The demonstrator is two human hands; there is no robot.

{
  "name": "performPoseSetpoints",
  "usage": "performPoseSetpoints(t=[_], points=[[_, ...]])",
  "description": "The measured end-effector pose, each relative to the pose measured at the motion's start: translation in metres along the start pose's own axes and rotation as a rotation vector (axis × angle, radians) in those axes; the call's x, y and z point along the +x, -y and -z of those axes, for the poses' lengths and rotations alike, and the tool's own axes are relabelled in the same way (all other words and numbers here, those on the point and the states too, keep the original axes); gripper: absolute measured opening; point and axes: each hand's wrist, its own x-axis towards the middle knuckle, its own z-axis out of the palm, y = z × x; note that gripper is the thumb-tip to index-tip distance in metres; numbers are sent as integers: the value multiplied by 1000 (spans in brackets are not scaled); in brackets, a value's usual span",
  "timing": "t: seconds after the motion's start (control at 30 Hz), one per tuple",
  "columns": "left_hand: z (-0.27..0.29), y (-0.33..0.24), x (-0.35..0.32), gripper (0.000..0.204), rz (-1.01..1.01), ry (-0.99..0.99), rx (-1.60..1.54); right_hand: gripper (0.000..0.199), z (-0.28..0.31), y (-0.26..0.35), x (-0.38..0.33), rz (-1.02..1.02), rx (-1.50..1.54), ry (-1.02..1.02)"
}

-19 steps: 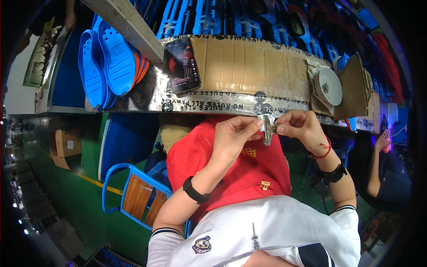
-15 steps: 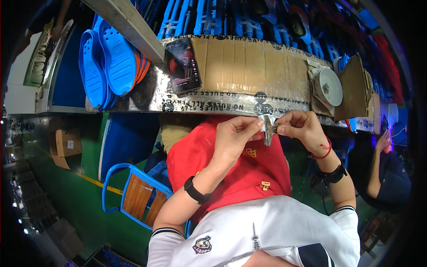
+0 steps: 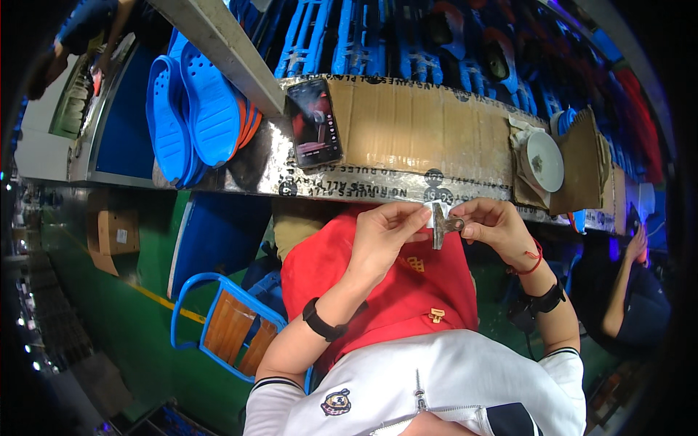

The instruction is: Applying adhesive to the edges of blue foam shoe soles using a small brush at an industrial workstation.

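A small white piece [image 3: 429, 211] is pinched by the left hand [image 3: 384, 234], with the thumb and finger pressed together. A small dark metal piece [image 3: 438, 231] is held by its ring end in the right hand [image 3: 500, 227], where the thumb and finger are closed on it. The white piece and the metal piece are held right next to each other, over the red apron [image 3: 363, 269] and just beside the near edge of the table [image 3: 363, 187]. Whether they are joined cannot be told.

A black band [image 3: 323, 321] is worn on the left wrist, and a red string [image 3: 539, 254] on the right one. The table is covered with brown cardboard [image 3: 422, 123]. A phone [image 3: 315, 123] is propped on it, beside a metal post [image 3: 225, 58]. To the left, blue shoes [image 3: 209, 109] are stacked near some orange ones. To the right, a white bowl [image 3: 554, 171] with small bits in it is set on paper. Farther back, long blue things [image 3: 304, 43] are lined up. A blue chair [image 3: 229, 330] is seen below on the green floor [image 3: 149, 338].
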Motion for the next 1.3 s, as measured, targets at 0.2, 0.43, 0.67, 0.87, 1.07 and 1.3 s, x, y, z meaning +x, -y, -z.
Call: performPoseSetpoints(t=[0.2,0.43,0.67,0.87,1.07,1.3], points=[[-3,-2,-1,18,-60,-29,18,29,-3,6,5,-73,11,-83],[-2,0,-1,18,-41,-24,12,24,-3,8,1,-94,23,-62],[-4,4,-2,19,-80,-62,-28,21,-7,10,2,-73,11,-90],[-4,5,-2,17,-75,-79,-51,22,-7,12,4,-86,-22,-97],[-4,1,-1,21,-65,-52,-37,24,-6,8,5,-72,-20,-80],[2,-10,1,20,-50,-58,69,24,-13,4,8,54,74,-108]])
